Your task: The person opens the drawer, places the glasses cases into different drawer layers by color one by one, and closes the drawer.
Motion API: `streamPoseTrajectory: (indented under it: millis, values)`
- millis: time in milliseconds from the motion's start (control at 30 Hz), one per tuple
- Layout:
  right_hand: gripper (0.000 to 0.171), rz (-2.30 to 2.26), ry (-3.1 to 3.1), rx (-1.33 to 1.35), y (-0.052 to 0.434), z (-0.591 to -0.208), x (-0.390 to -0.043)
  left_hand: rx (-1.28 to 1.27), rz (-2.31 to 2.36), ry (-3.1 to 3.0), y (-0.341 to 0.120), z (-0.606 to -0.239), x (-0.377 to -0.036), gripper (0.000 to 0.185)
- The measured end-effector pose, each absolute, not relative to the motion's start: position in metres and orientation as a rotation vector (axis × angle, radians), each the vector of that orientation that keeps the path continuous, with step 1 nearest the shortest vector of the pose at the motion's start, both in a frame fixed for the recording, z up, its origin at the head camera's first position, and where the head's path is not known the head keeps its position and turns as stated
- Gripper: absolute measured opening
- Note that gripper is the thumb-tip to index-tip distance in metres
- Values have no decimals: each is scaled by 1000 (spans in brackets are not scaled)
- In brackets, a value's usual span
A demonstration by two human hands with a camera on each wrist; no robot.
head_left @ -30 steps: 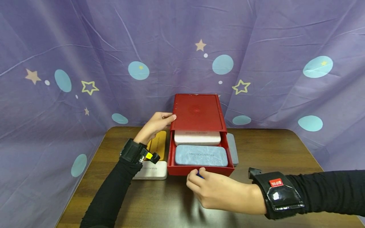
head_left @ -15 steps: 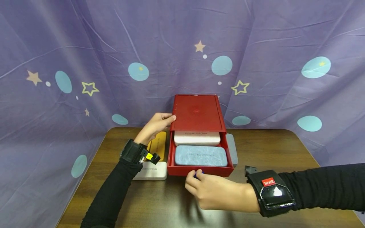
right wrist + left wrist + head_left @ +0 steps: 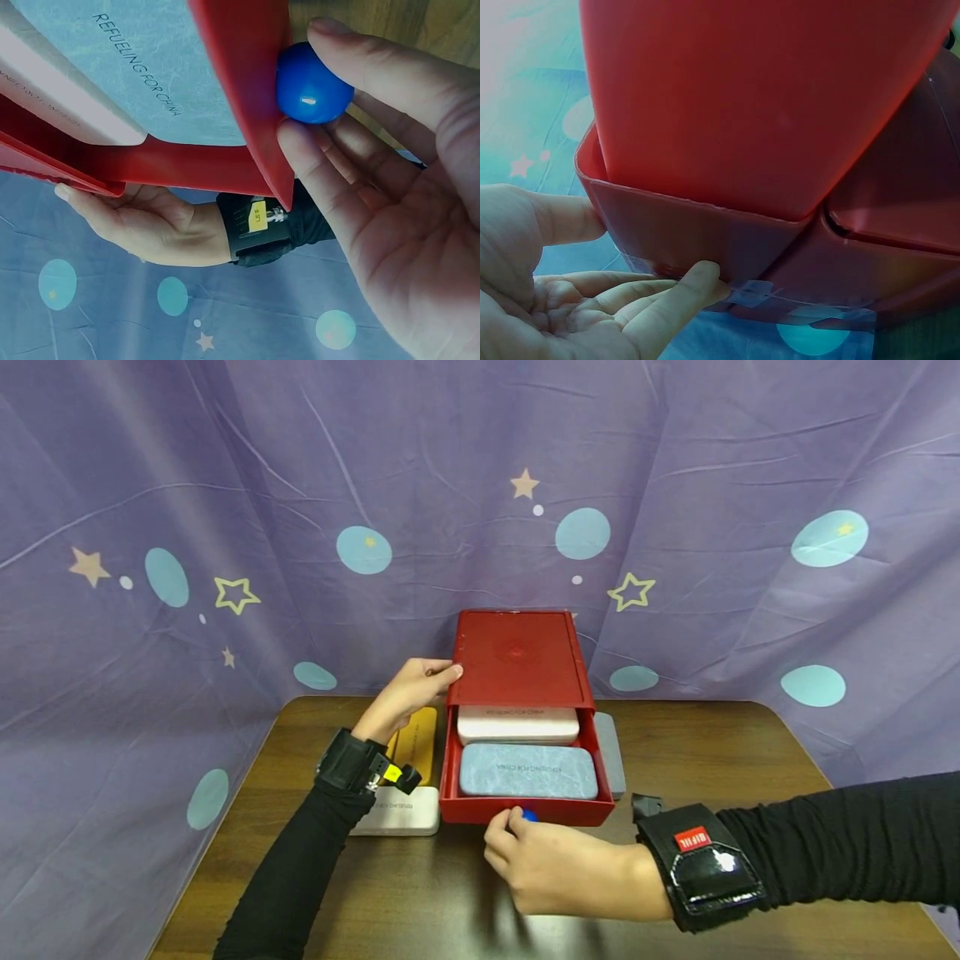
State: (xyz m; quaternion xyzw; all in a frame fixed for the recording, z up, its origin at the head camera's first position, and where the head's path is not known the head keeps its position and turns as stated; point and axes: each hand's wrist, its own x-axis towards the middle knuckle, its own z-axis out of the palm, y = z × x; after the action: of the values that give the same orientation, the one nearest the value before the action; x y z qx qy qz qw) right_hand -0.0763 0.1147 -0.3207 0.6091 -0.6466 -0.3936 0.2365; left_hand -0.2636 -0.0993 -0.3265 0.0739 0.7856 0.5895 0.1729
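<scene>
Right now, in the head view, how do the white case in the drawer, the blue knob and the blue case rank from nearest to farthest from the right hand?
1. Blue knob: on the drawer's front, at the right hand's fingers.
2. Blue case: inside, just behind the drawer's front.
3. White case: behind the blue case, partly under the red box.
</scene>
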Motion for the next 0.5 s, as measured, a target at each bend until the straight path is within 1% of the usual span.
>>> streamPoseTrajectory:
  millis: [500]
  values:
    - [21, -1087, -1770, 1684, 116, -313, -79, 208, 1650, 2248, -99, -327, -264, 55]
